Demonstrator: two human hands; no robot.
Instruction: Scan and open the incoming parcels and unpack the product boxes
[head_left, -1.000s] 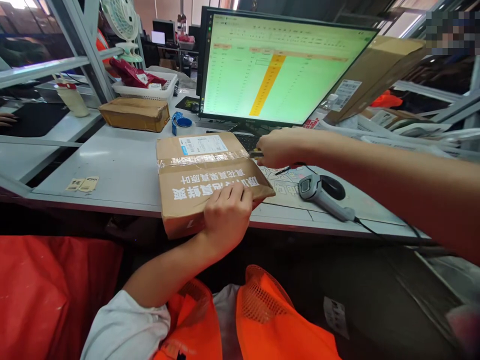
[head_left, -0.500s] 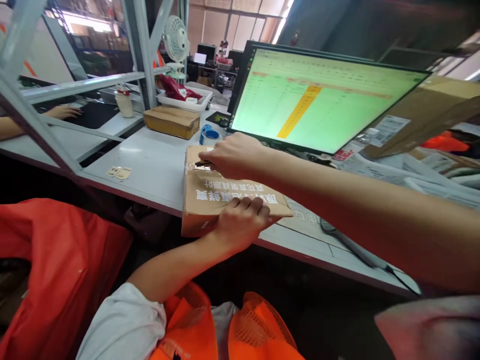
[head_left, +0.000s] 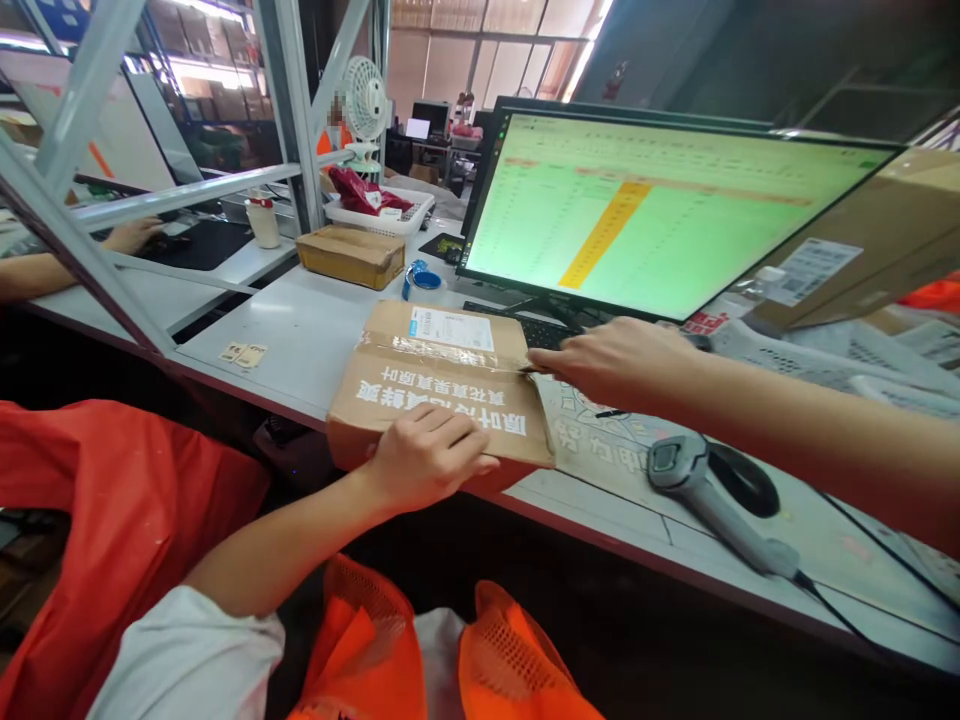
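Where the pale grey table (head_left: 300, 330) meets the person's lap, a flat brown cardboard box (head_left: 442, 400) with white printed characters and a white shipping label lies at the near edge, its front corner jutting slightly over. The left hand (head_left: 424, 455) presses on the box's near side, fingers loosely bent on top and not closed round it. The right hand (head_left: 615, 362) sits at the right end of the taped seam, fingers pinched on a thin dark tool (head_left: 529, 369), possibly a blade, too small to tell. A grey handheld barcode scanner (head_left: 709, 500) lies to the right. A wide green-lit monitor (head_left: 660, 220) stands behind the box.
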